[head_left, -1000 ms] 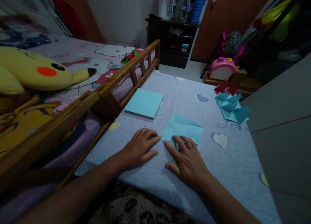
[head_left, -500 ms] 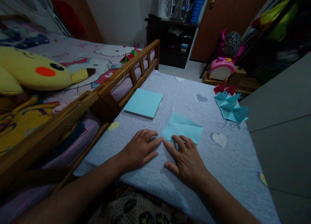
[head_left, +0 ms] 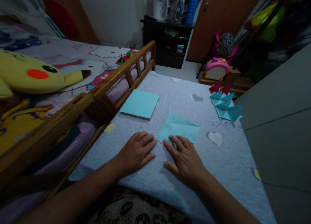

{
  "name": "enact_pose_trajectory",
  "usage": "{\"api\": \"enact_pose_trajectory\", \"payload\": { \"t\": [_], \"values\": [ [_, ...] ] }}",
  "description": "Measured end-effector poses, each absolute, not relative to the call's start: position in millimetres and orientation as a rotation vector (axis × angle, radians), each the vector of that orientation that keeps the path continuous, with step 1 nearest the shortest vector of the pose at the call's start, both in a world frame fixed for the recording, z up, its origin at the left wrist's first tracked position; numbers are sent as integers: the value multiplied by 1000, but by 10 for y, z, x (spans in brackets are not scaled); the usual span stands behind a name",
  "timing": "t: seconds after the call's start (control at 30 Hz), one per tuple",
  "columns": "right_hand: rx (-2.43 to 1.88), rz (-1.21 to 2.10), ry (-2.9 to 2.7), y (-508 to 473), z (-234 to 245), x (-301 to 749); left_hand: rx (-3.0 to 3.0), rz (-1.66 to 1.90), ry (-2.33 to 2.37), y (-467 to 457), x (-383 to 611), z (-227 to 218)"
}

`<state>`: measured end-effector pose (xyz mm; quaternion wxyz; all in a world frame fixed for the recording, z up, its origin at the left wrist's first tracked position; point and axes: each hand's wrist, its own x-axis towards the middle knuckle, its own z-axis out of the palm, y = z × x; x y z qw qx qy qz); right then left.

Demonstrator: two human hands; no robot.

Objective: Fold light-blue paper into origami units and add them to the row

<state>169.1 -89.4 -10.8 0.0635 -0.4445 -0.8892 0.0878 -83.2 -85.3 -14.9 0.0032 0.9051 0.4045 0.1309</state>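
Note:
A light-blue sheet of origami paper, marked with creases, lies on the cloth-covered table in front of me. My right hand rests with fingers spread, its fingertips on the paper's near edge. At the sheet's left corner, my left hand lies palm down with fingers stretched out, the index fingertip at or just beside that corner. Neither hand grips anything. A flat stack of light-blue paper sits farther back on the left.
Folded blue paper pieces and red ones stand at the table's far right. A wooden bed rail runs along the left side, with a yellow plush toy beyond. A pale cabinet wall borders the right.
The whole view has shifted slightly, moving the scene a little leftward. My right hand stays at the paper's near edge, and my left hand remains by its left corner.

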Motion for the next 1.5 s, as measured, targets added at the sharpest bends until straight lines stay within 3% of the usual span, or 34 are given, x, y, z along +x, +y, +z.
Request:
{"api": "enact_pose_trajectory", "payload": {
  "t": [1.13,1.5],
  "values": [
    [-1563,-105,-2658,-1092,-171,2633,2851,459,1190,-815,-856,-189],
    [-1540,112,-2429,-689,100,2451,2638,533,1163,-583,-636,4]
  ]
}}
